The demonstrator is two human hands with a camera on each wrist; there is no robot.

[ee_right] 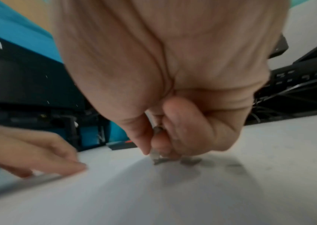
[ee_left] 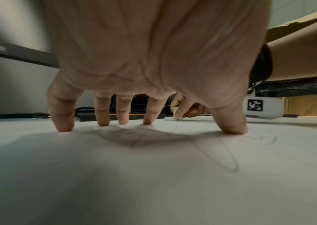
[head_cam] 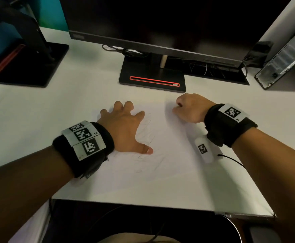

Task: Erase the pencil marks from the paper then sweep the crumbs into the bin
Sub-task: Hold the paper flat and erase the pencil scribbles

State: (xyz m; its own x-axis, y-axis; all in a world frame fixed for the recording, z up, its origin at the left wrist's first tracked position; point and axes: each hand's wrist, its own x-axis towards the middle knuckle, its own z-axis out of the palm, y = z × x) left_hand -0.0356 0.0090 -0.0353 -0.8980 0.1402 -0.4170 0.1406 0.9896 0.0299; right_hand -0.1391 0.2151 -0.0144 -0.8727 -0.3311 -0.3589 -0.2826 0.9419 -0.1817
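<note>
A white sheet of paper (head_cam: 171,158) lies on the white desk, with faint pencil scribbles (head_cam: 148,135) across its left half. My left hand (head_cam: 134,132) is spread on the sheet's left part, its fingertips (ee_left: 103,121) and thumb pressing down on it. At the sheet's far right corner my right hand (head_cam: 180,109) is curled in a fist, pinching a small white eraser (ee_right: 154,153) whose tip touches the paper. In the left wrist view the eraser (ee_left: 177,117) shows under the right fingers. Below the desk's front edge, the curved rim of a dark bin (head_cam: 235,227) shows.
A monitor on a black stand (head_cam: 152,79) with a red slot stands just behind the paper, with cables beside it. Another black stand (head_cam: 26,67) is at the far left. A computer case (head_cam: 283,55) leans at the far right. The desk's front edge (head_cam: 143,202) is close.
</note>
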